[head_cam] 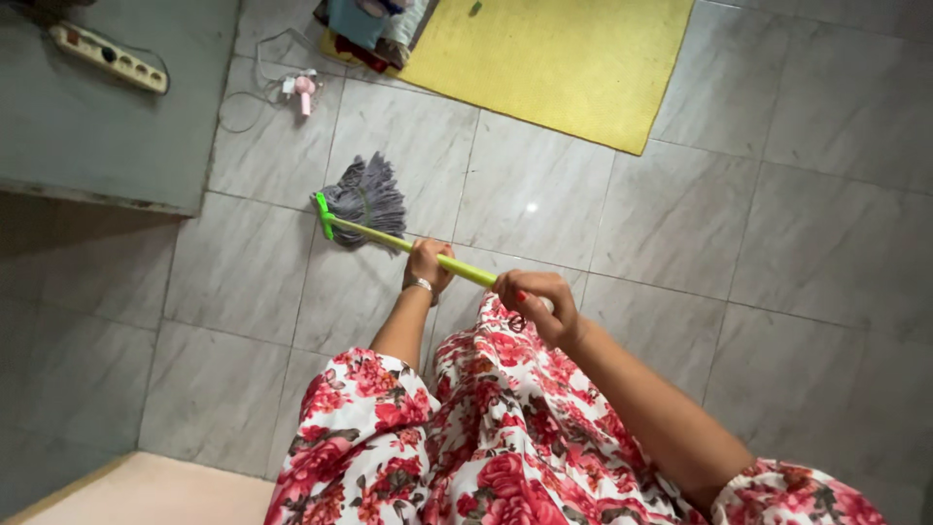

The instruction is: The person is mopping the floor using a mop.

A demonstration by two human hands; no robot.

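We clench both hands on the mop handle (408, 243), left hand (426, 264) nearer the grey head (364, 199), which lies ahead-left of our right hand (536, 303).

Grey marbled floor tiles (816, 185), yellow rug (573, 58), grey-green raised surface (87, 136) holding a white power strip (107, 56)

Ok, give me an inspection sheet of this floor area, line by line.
Surface: grey tiled floor, glossy.
Job's things: mop, grey strands on the floor, green handle.
Clutter: yellow mat; folded cloths at its edge; small pink gadget.
Grips: left hand and right hand both closed on the mop handle.
Cables: white cable by the gadget; power strip on a grey platform.
Surroundings: nothing seen.
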